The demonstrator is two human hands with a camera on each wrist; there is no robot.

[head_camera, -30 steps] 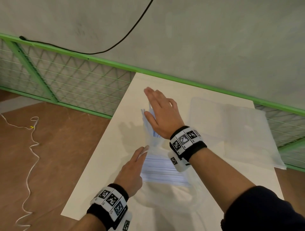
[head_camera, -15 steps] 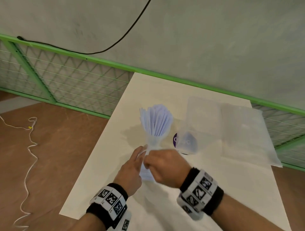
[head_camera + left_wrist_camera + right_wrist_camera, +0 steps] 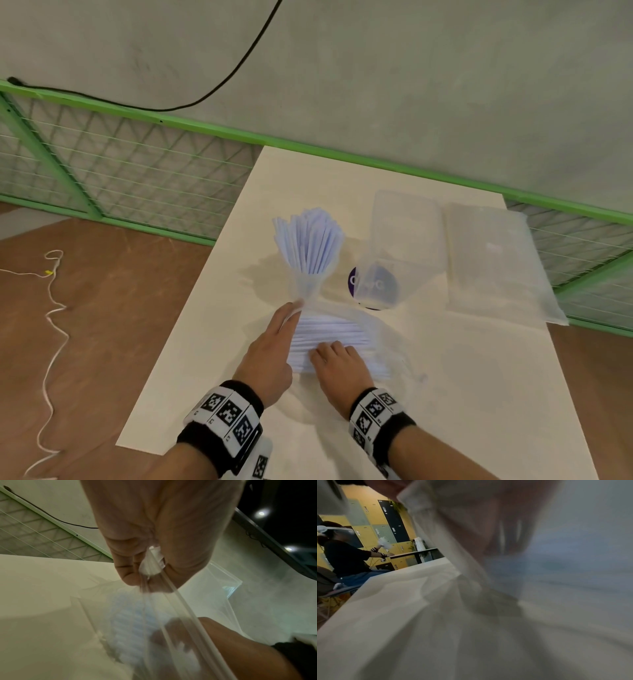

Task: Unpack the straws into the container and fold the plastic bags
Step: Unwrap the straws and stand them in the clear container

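On the white table [image 3: 462,394] lies a clear plastic bag [image 3: 380,329] with a bundle of pale blue straws [image 3: 332,330] inside. My left hand [image 3: 274,346] pinches the bag's zip edge [image 3: 152,563] between thumb and fingers. My right hand [image 3: 342,366] is at the bag's near end, its fingers curled over the straws; the left wrist view shows them blurred through the plastic. Beyond the bag, more straws [image 3: 310,243] stand upright and fanned out in a clear container whose walls I can barely make out.
An empty clear bag [image 3: 407,233] lies right of the upright straws, over a round purple mark [image 3: 352,281]. A flat plastic bag [image 3: 489,260] lies at the far right. A green mesh fence [image 3: 137,164] runs behind. Another person [image 3: 346,555] sits at a table in the background.
My right hand left the upright straws, came back toward me and now grips the straws in the lying bag. My left hand has kept its hold on the bag's edge.
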